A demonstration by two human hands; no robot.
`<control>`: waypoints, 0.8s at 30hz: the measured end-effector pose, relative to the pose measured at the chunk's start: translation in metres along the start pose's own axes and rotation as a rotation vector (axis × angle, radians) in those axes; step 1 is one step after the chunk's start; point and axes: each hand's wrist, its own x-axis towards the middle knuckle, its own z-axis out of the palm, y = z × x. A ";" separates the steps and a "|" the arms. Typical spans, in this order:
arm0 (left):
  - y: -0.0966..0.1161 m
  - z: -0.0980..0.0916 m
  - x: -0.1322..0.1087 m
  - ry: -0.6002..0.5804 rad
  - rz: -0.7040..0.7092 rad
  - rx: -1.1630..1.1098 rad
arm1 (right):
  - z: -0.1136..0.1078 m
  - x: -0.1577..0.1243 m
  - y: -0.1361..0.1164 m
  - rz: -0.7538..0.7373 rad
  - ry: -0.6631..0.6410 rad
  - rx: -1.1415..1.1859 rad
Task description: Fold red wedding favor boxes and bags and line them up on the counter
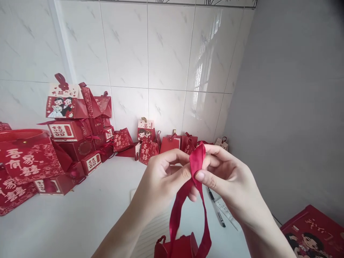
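A red satin ribbon is pinched between my two hands, which meet near the middle of the view. My left hand grips it from the left, thumb and fingers closed on it. From the other side my right hand has its thumb pressed on the same ribbon. Two strands hang down in a loop to a small red box at the bottom edge, partly cut off. A lined notebook page lies under the box, half hidden by my left arm.
Red gift boxes are stacked at the left, with a red bag-shaped box in front. Several more boxes line the tiled wall. A black pen and a white power strip lie right of centre. A red album is at lower right.
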 end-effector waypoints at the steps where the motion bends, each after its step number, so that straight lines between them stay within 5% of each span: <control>1: 0.002 0.000 -0.002 -0.014 -0.020 0.002 | 0.000 -0.001 -0.001 0.015 -0.029 0.005; 9: 0.013 0.005 -0.011 -0.078 -0.040 0.052 | -0.001 -0.006 -0.007 -0.017 0.008 -0.201; 13: 0.009 0.006 -0.006 0.058 0.015 0.136 | 0.003 -0.006 0.004 -0.285 0.222 -0.467; 16: 0.003 0.002 -0.002 0.046 0.026 0.105 | 0.006 -0.007 0.010 -0.476 0.315 -0.585; 24: -0.006 -0.007 0.002 0.135 0.059 0.202 | 0.000 -0.010 0.003 -0.572 0.077 -0.656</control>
